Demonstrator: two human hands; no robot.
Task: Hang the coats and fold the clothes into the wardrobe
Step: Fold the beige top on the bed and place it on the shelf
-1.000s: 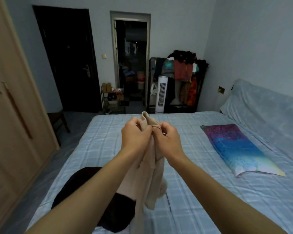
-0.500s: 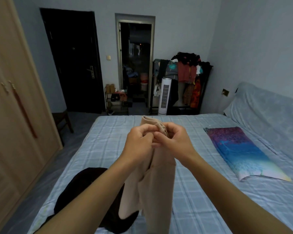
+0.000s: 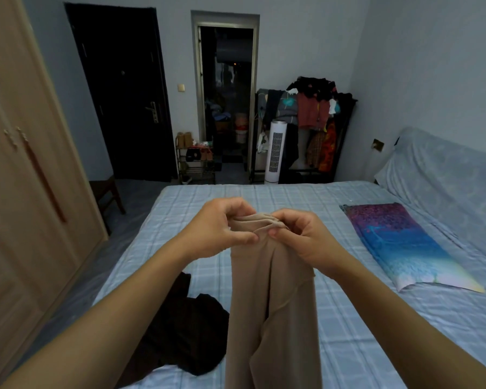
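A beige garment [image 3: 275,299] hangs in front of me over the bed, its top edge bunched between both hands. My left hand [image 3: 222,228] pinches that edge from the left. My right hand [image 3: 300,240] pinches it from the right, thumbs almost touching. A dark garment [image 3: 185,335] lies crumpled on the bed below my left forearm. The wooden wardrobe [image 3: 20,175] stands at the left with its doors closed.
The bed [image 3: 376,332] has a blue plaid sheet and a purple-blue pillow [image 3: 399,242] at the right. A clothes rack [image 3: 312,130], a white tower fan [image 3: 275,150], a shoe shelf [image 3: 195,161] and a stool [image 3: 107,195] stand beyond the bed.
My hands have worked along the beige garment's top edge, and more of the fabric now hangs flat and spread below them. The view has shifted slightly.
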